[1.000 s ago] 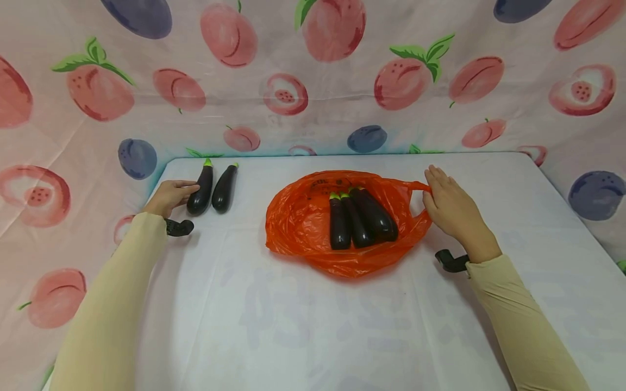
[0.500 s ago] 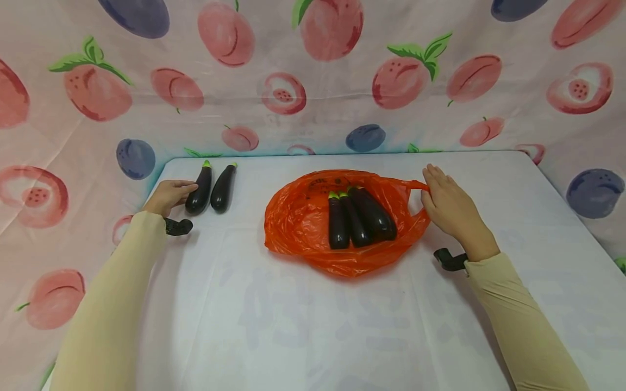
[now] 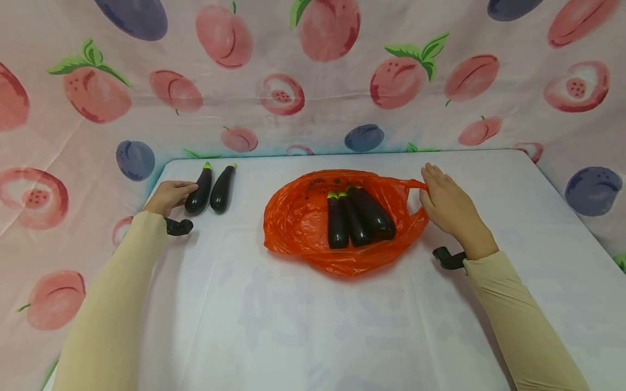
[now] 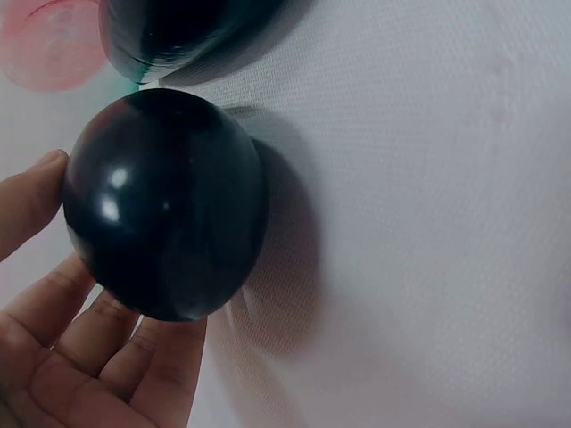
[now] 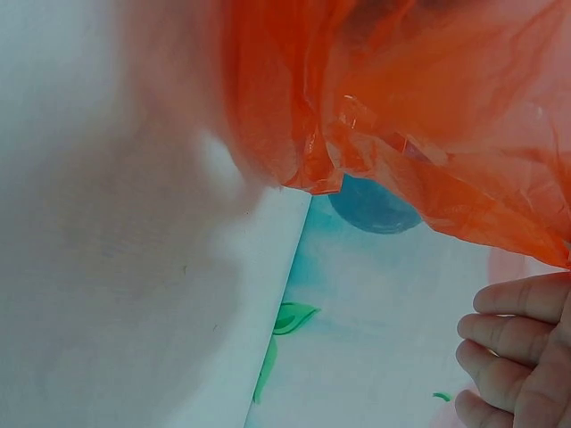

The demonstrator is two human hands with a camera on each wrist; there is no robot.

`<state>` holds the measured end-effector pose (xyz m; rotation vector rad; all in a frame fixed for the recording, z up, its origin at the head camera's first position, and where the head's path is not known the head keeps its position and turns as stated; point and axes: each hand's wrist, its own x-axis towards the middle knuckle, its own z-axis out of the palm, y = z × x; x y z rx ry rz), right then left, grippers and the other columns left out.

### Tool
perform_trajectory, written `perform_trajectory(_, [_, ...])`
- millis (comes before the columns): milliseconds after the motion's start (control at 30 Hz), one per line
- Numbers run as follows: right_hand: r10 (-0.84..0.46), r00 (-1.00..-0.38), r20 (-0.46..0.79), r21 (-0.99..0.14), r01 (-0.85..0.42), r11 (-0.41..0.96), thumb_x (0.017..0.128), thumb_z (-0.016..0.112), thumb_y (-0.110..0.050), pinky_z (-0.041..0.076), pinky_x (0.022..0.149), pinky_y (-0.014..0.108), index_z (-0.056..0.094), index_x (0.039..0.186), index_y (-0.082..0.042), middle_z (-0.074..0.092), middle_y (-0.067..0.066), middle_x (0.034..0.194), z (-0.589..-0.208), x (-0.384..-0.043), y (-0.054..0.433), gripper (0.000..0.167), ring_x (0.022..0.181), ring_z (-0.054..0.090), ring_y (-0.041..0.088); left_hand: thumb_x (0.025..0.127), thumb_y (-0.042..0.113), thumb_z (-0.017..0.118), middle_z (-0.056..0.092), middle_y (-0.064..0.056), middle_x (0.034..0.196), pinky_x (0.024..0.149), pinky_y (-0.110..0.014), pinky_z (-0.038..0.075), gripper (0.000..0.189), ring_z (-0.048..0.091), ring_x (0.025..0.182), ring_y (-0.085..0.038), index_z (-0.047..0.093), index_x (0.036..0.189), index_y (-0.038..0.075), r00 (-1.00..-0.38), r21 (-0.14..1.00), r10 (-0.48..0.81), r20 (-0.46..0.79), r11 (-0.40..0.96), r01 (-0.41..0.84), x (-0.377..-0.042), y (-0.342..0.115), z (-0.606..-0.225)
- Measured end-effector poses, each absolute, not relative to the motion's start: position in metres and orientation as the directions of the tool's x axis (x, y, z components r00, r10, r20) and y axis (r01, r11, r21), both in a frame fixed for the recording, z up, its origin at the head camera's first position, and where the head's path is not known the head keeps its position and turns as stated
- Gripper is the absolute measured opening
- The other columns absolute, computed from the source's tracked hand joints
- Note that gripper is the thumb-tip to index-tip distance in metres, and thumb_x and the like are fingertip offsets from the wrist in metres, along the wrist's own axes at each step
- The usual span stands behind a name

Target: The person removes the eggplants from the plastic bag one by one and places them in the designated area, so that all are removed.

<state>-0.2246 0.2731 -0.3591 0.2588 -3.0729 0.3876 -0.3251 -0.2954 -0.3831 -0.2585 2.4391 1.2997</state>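
Observation:
My left hand [image 3: 168, 198] grips a dark purple eggplant [image 3: 199, 193] at the table's far left, thumb on one side and fingers on the other. In the left wrist view, the rounded end of that eggplant [image 4: 165, 205] sits between thumb and fingers. Just to its right lies a second eggplant [image 3: 223, 190]. An orange plastic bag [image 3: 298, 225] lies spread in the middle with its mouth wide, and three eggplants [image 3: 359, 220] with green tops are inside. My right hand [image 3: 452, 209] holds the bag's handle at the thumb side, its other fingers extended; the thumb's hold is partly hidden.
A white cloth covers the table [image 3: 303, 326]. Behind it and along the sides hangs a fruit-print curtain [image 3: 323, 114], meeting the table's back edge. Black camera mounts are strapped on both wrists.
Both hands, the eggplants and the bag keep their places. Only a slight shift of the head view shows.

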Motion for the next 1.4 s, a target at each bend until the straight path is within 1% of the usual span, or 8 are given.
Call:
perform_trajectory(233, [-0.166,-0.984,0.063,-0.239,-0.176,0.955,0.1,0.032,-0.025,0.016,0.116,0.055,0.022,0.145,0.008,0.02,0.025,0.153,-0.3596,-0.2248,0.2732,0.057,0.142,0.018,0.039,0.1,0.035,0.041,0.021,-0.025,0.153,0.117,-0.046,0.023,0.063,0.025,0.14,-0.038,0.024,0.146,-0.006,-0.914,0.762,0.014,-0.406,0.558,-0.33,-0.326,-0.2946,-0.3829])
perform_trajectory(467, [-0.165,-0.984,0.068,-0.243,-0.177,0.954,0.1,0.031,-0.025,0.016,0.117,0.054,0.022,0.145,0.008,0.02,0.025,0.153,-0.3603,-0.2252,0.2741,0.057,0.142,0.018,0.04,0.099,0.034,0.041,0.022,-0.025,0.153,0.117,-0.047,0.023,0.062,0.025,0.139,-0.039,0.025,0.145,-0.005,-0.914,0.763,0.001,-0.405,0.551,-0.338,-0.3275,-0.2933,-0.3833])
perform_trajectory(733, [-0.168,-0.983,0.068,-0.239,-0.18,0.954,0.1,0.032,-0.024,0.016,0.116,0.054,0.023,0.145,0.009,0.021,0.026,0.152,-0.3605,-0.2254,0.2744,0.057,0.142,0.019,0.04,0.099,0.035,0.041,0.019,-0.024,0.154,0.118,-0.047,0.021,0.064,0.022,0.141,-0.039,0.023,0.146,-0.005,-0.91,0.762,0.004,-0.415,0.549,-0.345,-0.3281,-0.2948,-0.3838])
perform_trajectory(967, [-0.167,-0.984,0.063,-0.236,-0.177,0.955,0.1,0.032,-0.025,0.016,0.116,0.055,0.023,0.145,0.008,0.02,0.026,0.153,-0.3609,-0.2259,0.2745,0.057,0.142,0.019,0.04,0.099,0.034,0.041,0.014,-0.023,0.155,0.118,-0.046,0.02,0.064,0.015,0.143,-0.038,0.021,0.146,-0.005,-0.909,0.77,0.022,-0.417,0.54,-0.34,-0.3264,-0.2962,-0.3823])
perform_trajectory(1233, [-0.162,-0.985,0.06,-0.232,-0.172,0.957,0.1,0.032,-0.025,0.016,0.116,0.055,0.023,0.145,0.008,0.02,0.026,0.153,-0.361,-0.2259,0.2749,0.057,0.142,0.018,0.04,0.099,0.033,0.041,0.016,-0.023,0.155,0.118,-0.046,0.021,0.063,0.016,0.143,-0.037,0.023,0.146,-0.005,-0.91,0.763,0.008,-0.414,0.548,-0.342,-0.3267,-0.2984,-0.3835])
perform_trajectory(1400, [-0.164,-0.984,0.065,-0.233,-0.175,0.957,0.1,0.032,-0.025,0.017,0.116,0.055,0.023,0.145,0.008,0.02,0.026,0.153,-0.3614,-0.2257,0.2747,0.057,0.142,0.018,0.04,0.1,0.034,0.04,0.018,-0.023,0.154,0.117,-0.045,0.022,0.063,0.02,0.142,-0.036,0.023,0.146,-0.005,-0.91,0.757,0.004,-0.416,0.556,-0.343,-0.3271,-0.2995,-0.3841])
